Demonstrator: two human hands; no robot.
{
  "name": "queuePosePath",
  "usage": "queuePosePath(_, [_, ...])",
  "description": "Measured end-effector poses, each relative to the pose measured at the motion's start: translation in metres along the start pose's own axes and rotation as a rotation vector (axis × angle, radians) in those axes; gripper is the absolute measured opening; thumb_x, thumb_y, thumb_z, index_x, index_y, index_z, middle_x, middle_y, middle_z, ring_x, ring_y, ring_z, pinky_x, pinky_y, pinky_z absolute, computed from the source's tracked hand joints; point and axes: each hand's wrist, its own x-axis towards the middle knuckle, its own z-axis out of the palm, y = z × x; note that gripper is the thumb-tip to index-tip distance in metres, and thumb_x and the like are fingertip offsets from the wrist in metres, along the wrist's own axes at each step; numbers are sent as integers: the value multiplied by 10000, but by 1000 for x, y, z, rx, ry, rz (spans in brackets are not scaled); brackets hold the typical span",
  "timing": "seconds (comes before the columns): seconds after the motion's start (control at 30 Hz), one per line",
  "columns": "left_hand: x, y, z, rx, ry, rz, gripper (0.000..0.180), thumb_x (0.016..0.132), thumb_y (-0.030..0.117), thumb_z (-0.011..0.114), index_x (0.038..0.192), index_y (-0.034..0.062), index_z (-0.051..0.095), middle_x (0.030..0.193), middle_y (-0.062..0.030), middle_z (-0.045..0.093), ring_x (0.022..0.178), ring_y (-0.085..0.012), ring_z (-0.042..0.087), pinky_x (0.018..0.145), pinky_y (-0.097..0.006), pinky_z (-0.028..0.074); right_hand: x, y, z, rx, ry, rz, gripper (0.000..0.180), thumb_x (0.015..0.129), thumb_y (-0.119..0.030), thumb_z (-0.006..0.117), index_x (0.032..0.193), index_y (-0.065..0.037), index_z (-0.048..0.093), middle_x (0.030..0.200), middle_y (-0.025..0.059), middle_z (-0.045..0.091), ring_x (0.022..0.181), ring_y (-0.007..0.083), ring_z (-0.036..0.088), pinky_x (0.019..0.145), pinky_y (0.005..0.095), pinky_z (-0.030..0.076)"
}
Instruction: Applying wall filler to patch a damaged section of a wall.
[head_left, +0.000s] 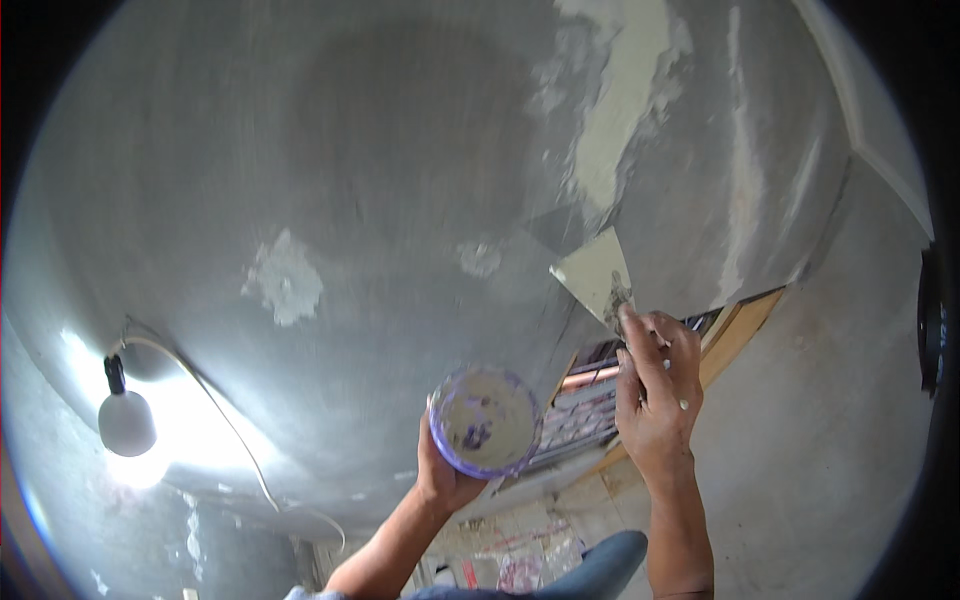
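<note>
At six o'clock, just below the centre of the view, the left hand (447, 484) cups a round, purple-rimmed tub (450, 457) from beneath, its thumb lying along the tub's left side. The tub's mouth faces the viewer, showing pale putty (490, 408) inside with purple smears. The left forearm rises from the lower edge at seven o'clock.

At four o'clock, the right hand (662, 395) grasps a putty knife (598, 270); the index finger stretches along it toward the blade, the thumb presses beside, and the other fingers curl in. That forearm comes up almost straight from five o'clock. The putty-coated blade points toward eleven o'clock, just below the lower end of a long cream streak (622, 110) at one o'clock. A shadow lies just past the blade's edge; whether that edge touches the grey wall (400, 170) is hard to tell.

Tub and blade stand apart, with wall showing between them. Grey surface spreads widely from nine to twelve o'clock, marked by a pale patch (285, 282) at nine. Close behind the right hand runs a wood-edged opening (745, 330), bordering the space toward three o'clock. Well away, a bulb (127, 422) glows past eight o'clock.
</note>
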Motion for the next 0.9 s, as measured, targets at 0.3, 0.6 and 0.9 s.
queuePosePath(0.3, [0,-12,-11,-19,-16,-90,761,911,655,359,1458,126,356,1450,-144,399,1318,-339,413,1067,-556,356,-89,-21,17,245,-223,397,633,730,90,624,1346,35,487,992,148,558,852,283,564,709,366,485])
queuePosePath(0.6, [8,-57,-93,-159,187,-343,711,924,609,320,1420,107,405,1390,-158,464,1248,-348,486,994,-548,436,-207,-22,48,641,-200,1168,445,837,6,606,1273,52,536,961,17,536,810,52,497,656,194,429])
queuePosePath(0.9, [13,-80,-155,-28,277,-454,735,922,642,348,1420,106,416,1415,-163,454,1266,-350,473,1039,-551,386,-248,-21,57,514,-223,1169,408,880,-17,607,1270,76,533,995,66,618,787,58,529,689,198,457])
